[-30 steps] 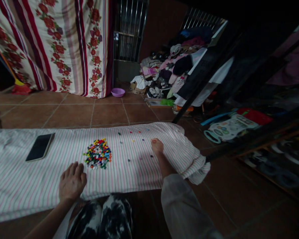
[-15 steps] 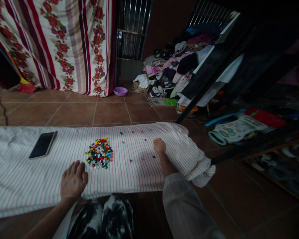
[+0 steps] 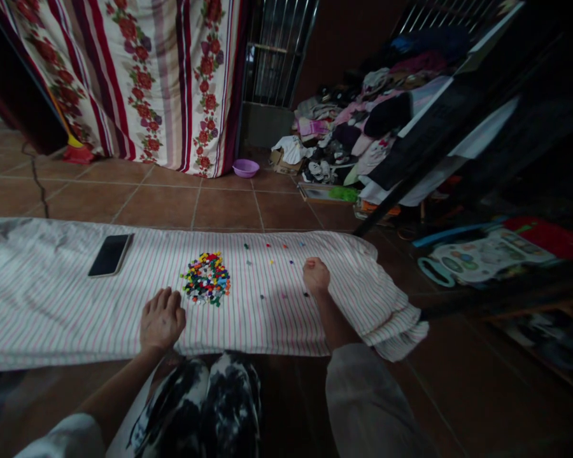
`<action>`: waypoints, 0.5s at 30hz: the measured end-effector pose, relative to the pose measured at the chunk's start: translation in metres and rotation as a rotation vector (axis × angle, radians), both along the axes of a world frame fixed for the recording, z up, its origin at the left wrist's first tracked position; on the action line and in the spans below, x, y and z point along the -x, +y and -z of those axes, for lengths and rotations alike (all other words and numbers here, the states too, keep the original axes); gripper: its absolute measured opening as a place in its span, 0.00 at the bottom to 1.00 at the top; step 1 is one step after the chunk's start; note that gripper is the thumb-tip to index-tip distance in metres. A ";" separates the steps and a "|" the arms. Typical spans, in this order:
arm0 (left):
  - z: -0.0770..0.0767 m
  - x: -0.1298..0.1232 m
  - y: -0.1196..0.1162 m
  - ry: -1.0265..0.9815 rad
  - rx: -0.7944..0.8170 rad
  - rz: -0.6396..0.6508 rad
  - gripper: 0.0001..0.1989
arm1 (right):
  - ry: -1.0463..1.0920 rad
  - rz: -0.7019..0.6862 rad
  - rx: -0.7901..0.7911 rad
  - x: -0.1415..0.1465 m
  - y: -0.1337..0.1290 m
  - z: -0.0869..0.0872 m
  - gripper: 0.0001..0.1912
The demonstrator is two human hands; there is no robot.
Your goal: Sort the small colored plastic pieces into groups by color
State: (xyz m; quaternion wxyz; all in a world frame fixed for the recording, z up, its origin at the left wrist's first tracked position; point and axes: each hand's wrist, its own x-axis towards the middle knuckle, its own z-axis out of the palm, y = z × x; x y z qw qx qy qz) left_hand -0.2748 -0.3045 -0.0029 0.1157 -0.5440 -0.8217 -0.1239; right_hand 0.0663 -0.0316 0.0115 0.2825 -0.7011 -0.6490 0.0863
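Note:
A pile of small multicoloured pieces (image 3: 205, 278) lies on the striped cloth (image 3: 138, 318). To its right, several single pieces lie spaced apart, among them a yellow piece (image 3: 272, 262) and a pink piece (image 3: 283, 296). My left hand (image 3: 162, 319) rests on the cloth at the pile's lower left, fingers lying flat and holding nothing. My right hand (image 3: 316, 275) is at the right end of the spaced pieces, beside a dark blue piece (image 3: 291, 261). Its fingers are pressed together; whatever they hold is too small or hidden to make out.
A phone (image 3: 111, 256) lies on the cloth at the left. Beyond the cloth, a purple basin (image 3: 245, 168) and heaped clothes (image 3: 348, 127) are on the tiled floor. A dark slanted bar (image 3: 386, 203) and a colourful toy (image 3: 472, 254) stand at the right.
The whole view has shifted, so things appear further right and slightly higher. My right hand stays near the right end of the spaced pieces, fingers closed; my left hand still rests by the pile.

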 end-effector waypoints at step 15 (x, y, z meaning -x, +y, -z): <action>0.004 0.002 -0.001 -0.025 -0.039 0.023 0.18 | 0.086 -0.605 0.039 0.128 -0.089 -0.002 0.10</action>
